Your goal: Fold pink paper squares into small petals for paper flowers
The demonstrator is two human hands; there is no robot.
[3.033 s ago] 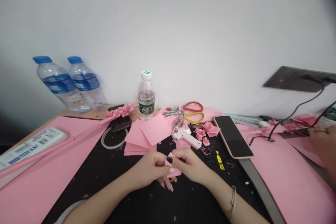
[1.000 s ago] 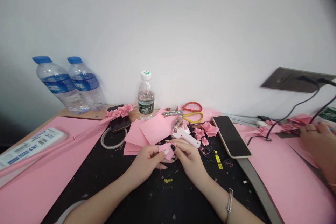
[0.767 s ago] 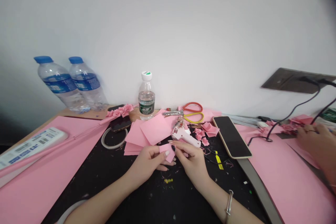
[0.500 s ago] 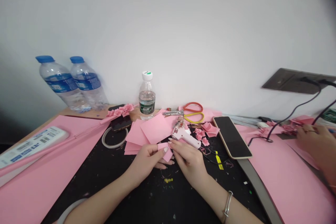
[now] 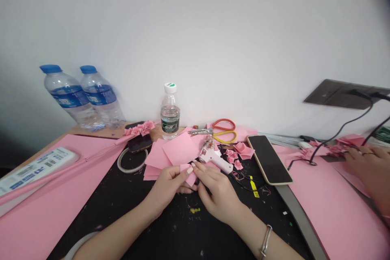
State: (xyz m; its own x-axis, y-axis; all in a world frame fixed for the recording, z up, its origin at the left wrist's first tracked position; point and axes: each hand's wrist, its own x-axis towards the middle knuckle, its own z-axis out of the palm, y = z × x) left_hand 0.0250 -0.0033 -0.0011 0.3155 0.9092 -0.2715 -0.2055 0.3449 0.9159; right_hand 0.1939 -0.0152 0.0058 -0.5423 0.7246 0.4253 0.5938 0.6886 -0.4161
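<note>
On the near side of the glue gun (image 5: 217,161), head view: your left hand (image 5: 167,185) pinches a small pink paper (image 5: 191,179), thumb on top; your right hand (image 5: 218,191) has fingertips at its upper edge, can't tell if gripping. Paper squares (image 5: 180,149) left of the glue gun, phone (image 5: 269,160) right, scissors (image 5: 209,131) behind.

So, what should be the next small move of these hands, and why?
Perhaps the bare right hand should gently bend the upper edge of the small, straight-edged pink paper piece: its fingertips are already at that edge, while the bare left hand pinches the paper.
</note>
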